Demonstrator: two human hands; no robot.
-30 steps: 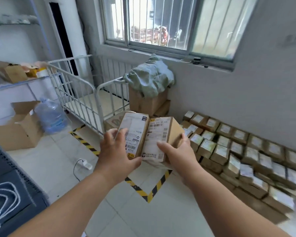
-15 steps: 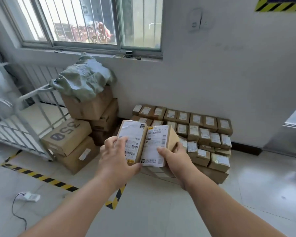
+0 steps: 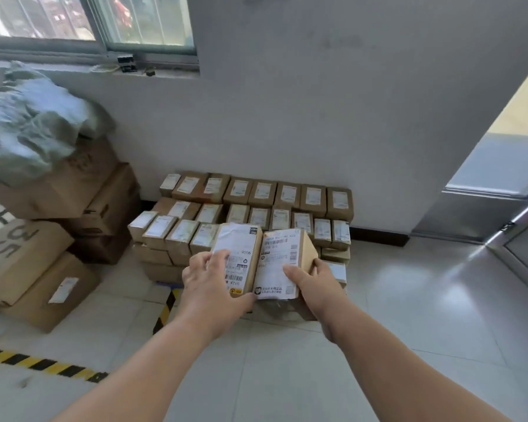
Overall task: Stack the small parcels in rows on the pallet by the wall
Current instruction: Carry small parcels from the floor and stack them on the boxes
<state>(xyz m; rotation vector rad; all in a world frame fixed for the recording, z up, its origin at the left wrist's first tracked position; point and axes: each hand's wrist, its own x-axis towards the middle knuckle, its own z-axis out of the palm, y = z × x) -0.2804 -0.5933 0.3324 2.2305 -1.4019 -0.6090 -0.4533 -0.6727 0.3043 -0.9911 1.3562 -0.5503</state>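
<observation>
Fingers point(image 3: 218, 257) of our left hand point(image 3: 214, 287) spread over the label and curl round the near-left corner of the left parcel point(image 3: 241, 239). On our right hand point(image 3: 313, 284) the thumb point(image 3: 290, 273) presses flat on the label of the right parcel point(image 3: 282, 254), while the other fingers wrap round its outer side. We hold the two small boxes side by side, long edges touching and labels facing up, above the tiled floor point(image 3: 287, 376).

Just beyond them we see the stacked parcels point(image 3: 256, 193), brown boxes with white labels set in rows, the back row against the wall point(image 3: 287, 117). What they rest on is hidden from us.

To the left stand large cartons point(image 3: 58, 193) piled on each other, with a crumpled grey-green bag point(image 3: 28, 123) on top. A strip of yellow-and-black tape point(image 3: 43, 364) runs across the floor near us. Above the cartons is a window point(image 3: 134, 19), and on the right a metal door point(image 3: 518, 248) stands open.
</observation>
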